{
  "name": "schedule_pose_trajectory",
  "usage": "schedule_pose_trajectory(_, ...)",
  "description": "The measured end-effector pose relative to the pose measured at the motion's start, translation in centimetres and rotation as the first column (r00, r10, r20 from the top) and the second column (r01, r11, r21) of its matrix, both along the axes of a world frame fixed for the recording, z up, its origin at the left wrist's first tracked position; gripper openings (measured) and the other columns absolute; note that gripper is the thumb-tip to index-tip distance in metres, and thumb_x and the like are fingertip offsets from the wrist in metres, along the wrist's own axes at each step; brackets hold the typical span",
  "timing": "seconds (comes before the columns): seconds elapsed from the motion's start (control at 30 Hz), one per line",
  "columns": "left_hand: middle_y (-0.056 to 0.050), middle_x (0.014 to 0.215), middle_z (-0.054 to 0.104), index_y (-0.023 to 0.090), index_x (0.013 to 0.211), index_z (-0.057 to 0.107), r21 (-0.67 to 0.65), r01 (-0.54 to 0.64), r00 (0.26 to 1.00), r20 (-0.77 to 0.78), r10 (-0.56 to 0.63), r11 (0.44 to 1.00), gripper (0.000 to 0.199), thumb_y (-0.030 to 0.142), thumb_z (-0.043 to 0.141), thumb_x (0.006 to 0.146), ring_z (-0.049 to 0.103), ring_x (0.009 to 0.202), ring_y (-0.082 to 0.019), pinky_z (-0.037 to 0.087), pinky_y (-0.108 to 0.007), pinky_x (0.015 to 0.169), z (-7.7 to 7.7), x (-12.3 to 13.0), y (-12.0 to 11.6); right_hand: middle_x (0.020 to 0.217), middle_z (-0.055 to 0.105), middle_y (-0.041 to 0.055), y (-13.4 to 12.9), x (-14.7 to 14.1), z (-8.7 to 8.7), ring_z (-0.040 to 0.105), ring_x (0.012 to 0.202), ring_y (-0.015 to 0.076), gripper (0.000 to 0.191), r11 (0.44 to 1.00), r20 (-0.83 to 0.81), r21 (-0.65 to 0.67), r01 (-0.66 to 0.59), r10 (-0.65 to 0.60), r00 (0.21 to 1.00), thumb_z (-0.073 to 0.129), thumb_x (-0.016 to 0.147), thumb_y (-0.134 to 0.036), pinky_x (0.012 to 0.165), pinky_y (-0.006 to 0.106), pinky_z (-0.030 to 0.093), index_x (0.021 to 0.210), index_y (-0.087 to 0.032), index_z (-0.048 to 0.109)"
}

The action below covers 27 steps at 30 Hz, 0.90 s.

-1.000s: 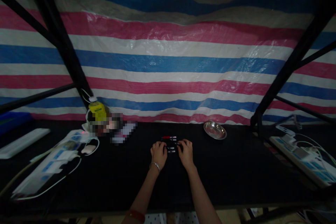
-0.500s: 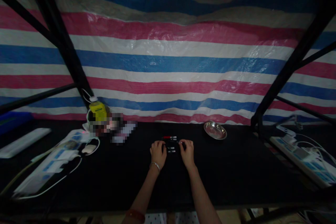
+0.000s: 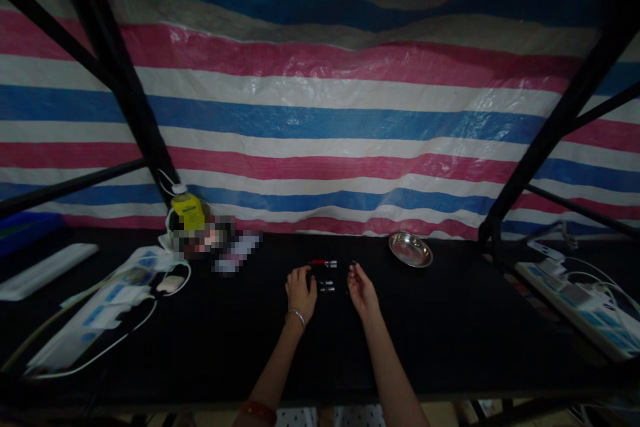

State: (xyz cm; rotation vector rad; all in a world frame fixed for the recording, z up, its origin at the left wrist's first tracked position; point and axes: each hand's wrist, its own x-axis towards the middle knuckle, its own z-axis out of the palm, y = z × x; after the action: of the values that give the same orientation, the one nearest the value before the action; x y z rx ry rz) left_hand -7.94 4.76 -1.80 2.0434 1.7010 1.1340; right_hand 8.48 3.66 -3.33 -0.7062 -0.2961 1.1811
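Several small metal-tipped plug connectors [image 3: 326,285] lie on the black tabletop [image 3: 450,327], one of them with a red sleeve [image 3: 323,263]. My left hand [image 3: 301,291] rests on the table just left of them, fingers curled; a bangle is on its wrist. My right hand [image 3: 362,289] is lifted slightly, palm turned inward, with a tiny dark piece [image 3: 353,263] pinched at its fingertips. It is too dim to tell what the left fingers touch.
A round steel dish [image 3: 410,248] sits at the back right. A yellow bottle [image 3: 187,211], white power strips [image 3: 100,310] and cables lie on the left. Another power strip [image 3: 580,303] lies on the right. Black frame bars [image 3: 550,127] stand before a striped tarp.
My right hand has lifted off the connectors and turned, now pinching a tiny piece. The left hand has stayed almost still.
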Motion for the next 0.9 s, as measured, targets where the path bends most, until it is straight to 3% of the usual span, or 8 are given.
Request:
schedule_pose_trajectory(0.1,-0.008,0.104,0.056,0.019,0.102,0.054,0.006,0.0,1.0,-0.004,0.0,1.0,0.023,0.022,0.042,0.083,0.05,0.098,-0.024,0.041,-0.04,0.085,-0.1,-0.1,0.1,0.067,0.065,-0.0006,-0.1,0.4,0.2,0.056,0.052,0.007,0.007,0.998,-0.092,0.027,-0.05,0.052,0.994,0.068,0.069,-0.022,0.048,0.018,0.049,0.074,-0.019,0.063)
schedule_pose_trajectory(0.27,-0.009,0.106,0.055,0.019,0.109,0.053,0.034,0.018,1.0,0.0,-0.018,0.999,0.028,0.024,0.044,0.083,0.051,0.1,-0.024,0.041,-0.041,0.087,-0.2,0.0,0.1,0.071,0.066,-0.0003,-0.2,0.2,0.3,0.052,0.047,0.005,0.007,0.998,-0.066,0.034,-0.062,0.064,0.996,0.067,0.071,-0.023,0.042,0.016,0.045,0.075,-0.019,0.064)
schedule_pose_trajectory(0.4,-0.009,0.109,0.053,0.019,0.127,0.042,0.115,0.114,0.993,0.003,-0.115,0.987,0.045,0.03,0.047,0.084,0.052,0.101,-0.022,0.043,-0.04,0.088,-0.4,0.1,-0.1,0.074,0.069,0.0017,-0.4,-0.3,0.6,0.05,0.045,0.0047,0.019,0.996,0.031,-0.03,-0.08,0.081,0.996,0.073,0.064,-0.027,0.039,0.015,0.04,0.08,-0.018,0.067)
schedule_pose_trajectory(0.53,-0.008,0.109,0.053,0.023,0.135,0.034,0.148,0.204,0.979,-0.006,-0.205,0.968,0.055,0.037,0.049,0.083,0.056,0.097,-0.021,0.046,-0.037,0.083,-0.5,0.2,-0.1,0.074,0.07,0.0042,-0.9,-1.0,1.1,0.048,0.043,0.0038,0.03,0.978,0.175,-0.097,-0.183,0.198,0.965,0.08,0.054,-0.027,0.037,0.016,0.033,0.08,-0.015,0.069)
schedule_pose_trajectory(0.73,-0.007,0.108,0.051,0.025,0.125,0.048,0.188,0.211,0.977,-0.01,-0.213,0.959,0.044,0.037,0.052,0.082,0.055,0.098,-0.021,0.048,-0.037,0.083,-0.6,0.1,0.0,0.052,0.061,-0.0011,-1.3,-1.5,1.5,0.04,0.038,0.0028,0.03,0.949,0.279,-0.133,-0.286,0.313,0.908,0.082,0.052,-0.026,0.036,0.017,0.024,0.077,-0.014,0.071)
schedule_pose_trajectory(0.9,-0.009,0.12,0.044,0.022,0.107,0.061,0.234,0.167,0.985,-0.004,-0.17,0.958,0.029,0.033,0.055,0.081,0.055,0.093,-0.019,0.049,-0.037,0.083,-0.6,0.2,-0.1,0.06,0.065,0.0021,-1.4,-1.5,1.6,0.051,0.047,0.0067,0.033,0.945,0.269,-0.122,-0.303,0.325,0.906,0.082,0.051,-0.026,0.043,0.018,0.036,0.079,-0.013,0.072)
